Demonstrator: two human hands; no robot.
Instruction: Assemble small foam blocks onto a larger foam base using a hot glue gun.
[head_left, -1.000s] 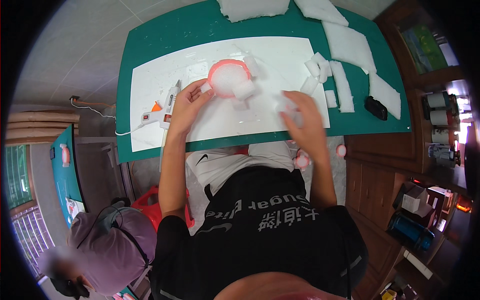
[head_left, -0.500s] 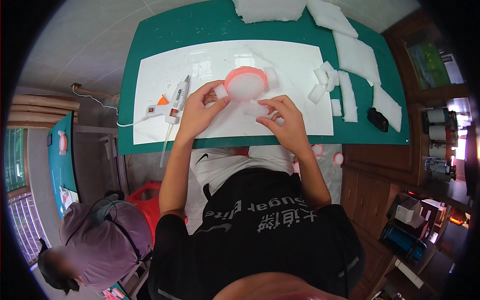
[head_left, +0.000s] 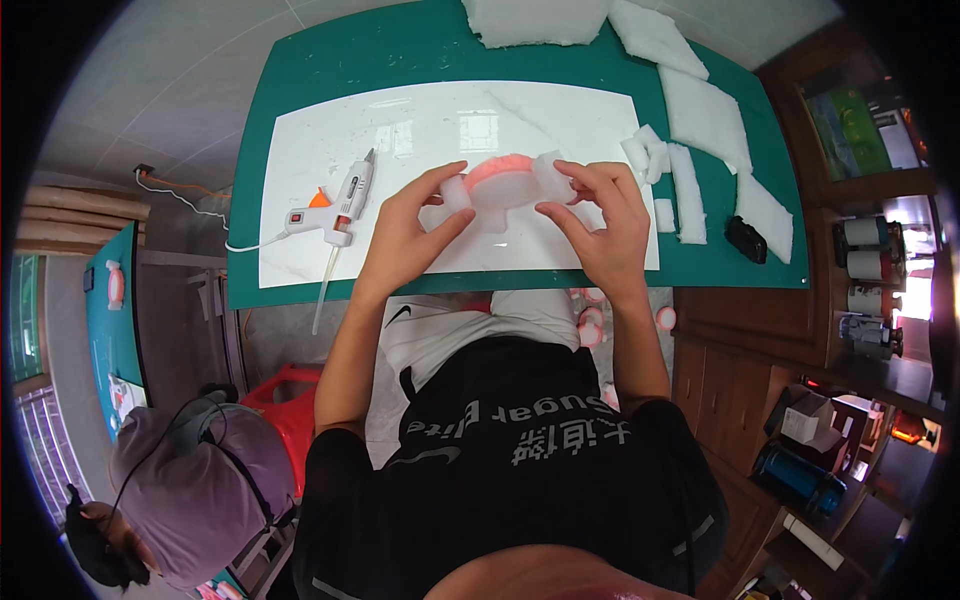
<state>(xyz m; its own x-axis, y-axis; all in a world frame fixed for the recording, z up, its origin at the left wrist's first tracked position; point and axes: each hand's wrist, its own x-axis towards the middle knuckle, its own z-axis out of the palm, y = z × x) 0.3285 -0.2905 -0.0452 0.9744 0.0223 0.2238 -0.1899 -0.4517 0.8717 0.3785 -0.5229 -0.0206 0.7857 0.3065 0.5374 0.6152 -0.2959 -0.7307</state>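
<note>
Above the white board, a round white foam disc [head_left: 503, 188] with a pink fuzzy rim is held between my hands, its face tilted. White foam blocks stick out from its left, right and near sides. My left hand [head_left: 408, 232] pinches the left block [head_left: 455, 197] between thumb and fingers. On the other side, the fingers and thumb of my right hand [head_left: 612, 228] close around the right block [head_left: 553, 180]. The near block [head_left: 490, 221] hangs below the disc, untouched. Left of my left hand lies a white glue gun [head_left: 350, 198] with a glue stick in its back.
The white board [head_left: 320, 125] rests on a green table [head_left: 290, 75]. Foam sheets [head_left: 705, 115], small foam pieces [head_left: 650, 150] and a black object [head_left: 745, 240] lie at the right. Pink-and-white pieces [head_left: 590, 328] are on the floor. Another person [head_left: 200, 460] sits at the lower left.
My right hand has moved from the near block to the right block and gripped it. The disc has been lifted and tilted, and my left hand keeps its hold on the left block.
</note>
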